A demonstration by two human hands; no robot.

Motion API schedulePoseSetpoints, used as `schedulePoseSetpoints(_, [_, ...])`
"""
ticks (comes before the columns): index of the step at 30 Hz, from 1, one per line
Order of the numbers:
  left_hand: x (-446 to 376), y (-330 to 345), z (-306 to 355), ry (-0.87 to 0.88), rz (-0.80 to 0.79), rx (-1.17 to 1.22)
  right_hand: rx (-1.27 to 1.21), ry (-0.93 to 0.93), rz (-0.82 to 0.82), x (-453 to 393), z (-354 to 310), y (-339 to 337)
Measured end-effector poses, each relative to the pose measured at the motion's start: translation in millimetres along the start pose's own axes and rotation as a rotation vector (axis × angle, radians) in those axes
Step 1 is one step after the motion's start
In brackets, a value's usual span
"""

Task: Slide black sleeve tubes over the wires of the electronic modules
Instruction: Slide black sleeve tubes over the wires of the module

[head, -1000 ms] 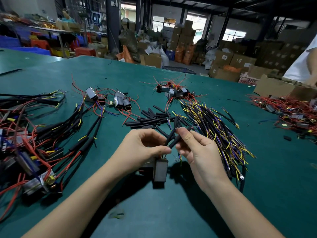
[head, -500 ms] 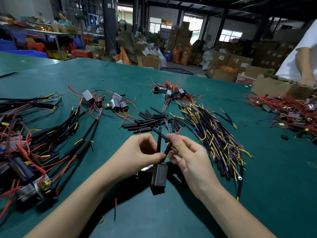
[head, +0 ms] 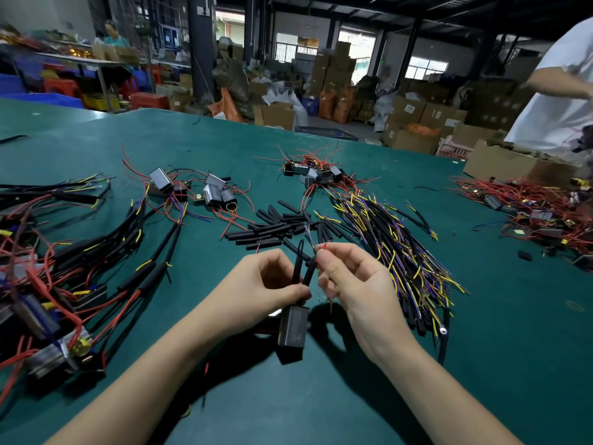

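While both hands meet above the green bench, the scene reads as follows.

Left grip: the left hand (head: 266, 284) pinches the top of a dark electronic module (head: 293, 326) between thumb and curled fingers, so the module hangs below the thumb, clear of the bench.
Right grip: the right hand (head: 349, 281) pinches a red wire tip (head: 324, 246) between thumb and forefinger, just at 12 o'clock from its knuckles.
Sleeve tubes in hand: two black sleeve tubes (head: 308, 269) rise from the module between the two hands, tilted slightly apart; the red wire comes out of the right one.
Loose tubes: a pile of loose sleeve tubes (head: 272, 228) lies on the bench at 12 o'clock from the hands, near them.
Sleeved bundle: a heap of sleeved wires (head: 394, 252) with yellow and purple ends spreads at 2 o'clock, just beside the right hand.
Bare modules: unsleeved modules (head: 211, 191) with red wires lie at 11 o'clock, well apart.
Left heap: finished modules (head: 57, 284) with thick black sleeves lie at 9 o'clock.
Bench: green bench (head: 321, 396).
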State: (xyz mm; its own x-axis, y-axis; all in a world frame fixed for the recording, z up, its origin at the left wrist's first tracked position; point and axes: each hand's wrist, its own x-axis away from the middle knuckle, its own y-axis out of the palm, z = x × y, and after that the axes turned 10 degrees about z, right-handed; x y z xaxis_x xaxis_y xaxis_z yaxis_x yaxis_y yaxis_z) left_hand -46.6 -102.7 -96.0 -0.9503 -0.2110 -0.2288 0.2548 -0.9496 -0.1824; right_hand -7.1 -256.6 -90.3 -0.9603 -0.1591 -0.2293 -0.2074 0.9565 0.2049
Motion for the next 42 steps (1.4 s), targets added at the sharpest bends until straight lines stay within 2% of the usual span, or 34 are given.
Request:
schedulePoseSetpoints(4, [2.4, 2.8, 5.8, 0.006, -0.024, 0.085, -0.052, 0.013, 0.023, -0.7, 0.4, -1.6])
schedulePoseSetpoints(10, [5.2, 10.2, 10.0, 0.093, 0.064, 0.118, 0.01, 0.016, -0.026, -12.2, -9.8, -6.6])
schedulePoseSetpoints(12, [4.7, 9.7, 8.3, 0.094, 0.077, 0.068, 0.242, -0.088, 0.035, -33.8, -22.0, -17.7])
schedulePoseSetpoints(13, [5.1, 9.7, 7.7, 0.096, 0.076, 0.045, 0.391, -0.111, 0.006, -45.5, -29.4, -24.6])
schedulePoseSetpoints(16, [6.4, 11.0, 3.9, 0.103, 0.052, -0.004, 0.715, 0.05, -0.364, -73.8, -47.2, -37.8])
schedulePoseSetpoints(17, [6.2, 11.3, 2.1, 0.101, 0.046, -0.02, 0.806, 0.043, -0.38, -83.3, -47.0, -39.4])
schedulePoseSetpoints(18, [6.1, 11.3, 1.0, 0.094, 0.04, -0.028, 0.913, -0.027, -0.28, -94.3, -43.4, -39.9])
schedulePoseSetpoints(19, [5.7, 11.4, -0.4, 0.084, 0.039, -0.019, 1.033, -0.12, -0.107, -105.8, -38.2, -38.8])
schedulePoseSetpoints(21, [5.1, 11.0, -1.2, 0.051, 0.02, 0.038, 1.317, -0.187, 0.185, -121.8, -26.3, -32.7])
schedulePoseSetpoints(23, [5.8, 10.3, -1.1, 0.03, -0.015, 0.067, 1.571, -0.154, 0.25, -129.1, -12.2, -27.5])
schedulePoseSetpoints(26, [6.3, 9.8, -1.8, 0.052, -0.024, 0.022, 1.701, -0.152, 0.268, -138.4, 2.8, -25.9])
schedulePoseSetpoints(28, [6.1, 10.4, -1.3, 0.046, -0.015, 0.031, 1.657, -0.144, 0.32, -144.2, 5.4, -27.9])
schedulePoseSetpoints(32, [5.2, 9.9, -1.0, 0.059, -0.01, 0.043, 1.332, -0.067, 0.418, -149.6, -4.6, -36.3])
schedulePoseSetpoints(38, [8.3, 11.8, 9.9, 0.066, -0.006, 0.194, 0.729, -0.169, 0.385, -142.7, -23.5, -40.5])
schedulePoseSetpoints(42, [9.7, 14.0, 8.6, 0.112, 0.008, 0.145, 0.244, -0.002, 0.343, -134.0, -36.8, -38.1])
